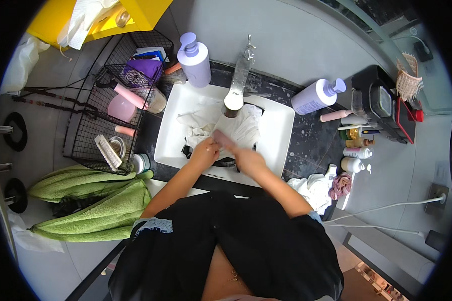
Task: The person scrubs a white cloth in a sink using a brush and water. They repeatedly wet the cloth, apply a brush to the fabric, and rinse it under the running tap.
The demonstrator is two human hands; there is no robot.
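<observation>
A white garment [235,129] lies bunched in the white rectangular sink [280,129], with some black cloth [226,162] at its near side. My left hand [204,152] is closed on the near left part of the garment. In my right hand [249,161] is a pinkish, blurred object [223,139], perhaps a scrubbing brush, which lies over the cloth beside my left fingers. Its underside is hidden. The metal faucet [239,82] reaches out above the garment.
Purple pump bottles [196,66] [314,98] flank the faucet. A black wire basket [98,143] with toiletries stands left, above a green towel [94,214]. To the right are a black organizer [378,99], small bottles [356,152], white cloth [312,192] and a mauve scrunchie [340,186].
</observation>
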